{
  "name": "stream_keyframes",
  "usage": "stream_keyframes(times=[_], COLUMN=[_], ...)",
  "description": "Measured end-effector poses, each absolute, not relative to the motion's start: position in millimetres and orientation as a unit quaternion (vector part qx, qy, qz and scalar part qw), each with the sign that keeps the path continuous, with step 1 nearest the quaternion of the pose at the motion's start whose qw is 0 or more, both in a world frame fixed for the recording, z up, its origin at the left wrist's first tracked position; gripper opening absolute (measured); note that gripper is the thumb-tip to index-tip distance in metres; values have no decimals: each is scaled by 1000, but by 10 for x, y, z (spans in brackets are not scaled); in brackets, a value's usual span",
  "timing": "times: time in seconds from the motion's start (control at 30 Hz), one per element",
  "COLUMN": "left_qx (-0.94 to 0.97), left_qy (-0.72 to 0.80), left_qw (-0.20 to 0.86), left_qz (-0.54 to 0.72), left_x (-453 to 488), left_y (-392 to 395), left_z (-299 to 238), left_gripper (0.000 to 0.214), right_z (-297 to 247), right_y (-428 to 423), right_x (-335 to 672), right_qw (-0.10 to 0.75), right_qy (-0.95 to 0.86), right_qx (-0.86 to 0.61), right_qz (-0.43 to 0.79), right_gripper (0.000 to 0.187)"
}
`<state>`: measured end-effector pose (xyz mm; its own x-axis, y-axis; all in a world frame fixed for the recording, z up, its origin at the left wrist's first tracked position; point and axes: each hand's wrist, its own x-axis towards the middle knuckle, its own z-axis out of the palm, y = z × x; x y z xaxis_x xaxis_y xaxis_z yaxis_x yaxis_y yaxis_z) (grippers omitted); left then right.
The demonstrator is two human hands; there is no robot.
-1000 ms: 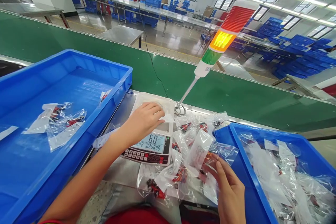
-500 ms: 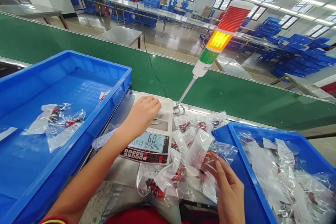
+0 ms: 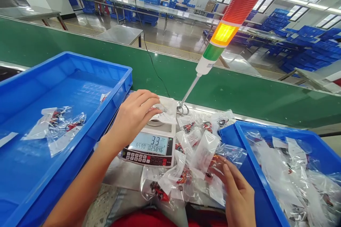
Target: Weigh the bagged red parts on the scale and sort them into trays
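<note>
My left hand (image 3: 138,111) is over the pan of a digital counting scale (image 3: 149,145), its fingers closed on a clear plastic bag (image 3: 161,109) with a small dark part inside. The scale's display (image 3: 150,143) reads 33 on its top line. My right hand (image 3: 237,184) pinches a clear bag of red and orange parts (image 3: 214,161) that has a white label, at the right of a pile of similar bags (image 3: 183,175). The pile lies along the right side and front of the scale.
A large blue tray (image 3: 106,64) on the left holds several labelled bags (image 3: 62,124). To the right stands a blue bin (image 3: 241,131) full of bags. Behind the scale rises a signal tower (image 3: 223,35) with its yellow section lit, before a green barrier (image 3: 165,67).
My left hand has lifted and turned on the scale, with a bag now showing in its fingers. The display went from 60 to 33. My right hand stays on its bag.
</note>
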<state>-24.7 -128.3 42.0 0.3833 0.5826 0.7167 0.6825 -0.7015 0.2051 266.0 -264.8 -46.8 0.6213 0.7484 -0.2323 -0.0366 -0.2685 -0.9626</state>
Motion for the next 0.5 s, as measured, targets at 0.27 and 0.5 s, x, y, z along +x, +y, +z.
stream_keyframes(times=[0.27,0.5], left_qx=[-856,-848], left_qy=[-394,-410], left_qw=[45,52], left_qz=[-331,-331], left_x=[-200,-168], left_y=[-1433,-1478], left_z=[352,215], left_gripper=[15,13], right_z=[-469,-437], right_y=[-2675,-2687], right_x=[2631,2652], right_qw=[562,580], right_qy=[-229,-236], right_qx=[-710,-695], right_qz=[358,353], right_gripper=[52,51])
